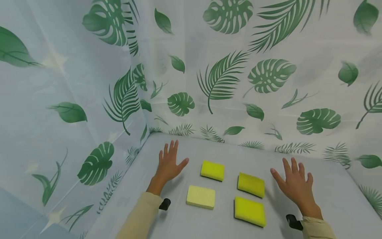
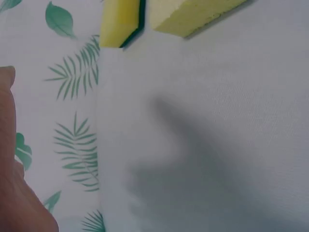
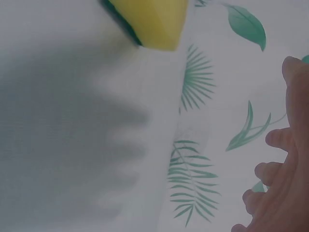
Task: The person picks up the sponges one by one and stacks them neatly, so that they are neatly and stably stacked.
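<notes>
Between my two hands lie several sponges on the white table. A yellow sponge with a dark underside [image 1: 212, 170] is at the back left, nearest my left hand [image 1: 169, 163]. In front of it sits a paler, cream-yellow sponge [image 1: 201, 197]. To the right are two more dark-backed yellow sponges, one behind [image 1: 251, 185] and one in front [image 1: 249, 211]. My left hand is raised over the table, fingers straight and thumb spread, holding nothing. Right of the sponges, my right hand [image 1: 296, 182] hovers likewise with fingers spread. Both cast shadows on the tabletop.
A white sheet printed with green leaves [image 1: 221, 109] hangs behind the table [image 1: 179, 225], and a similar sheet [image 1: 68, 89] stands along the left side. Dark wrist-worn devices [image 1: 165, 204] sit at both cuffs.
</notes>
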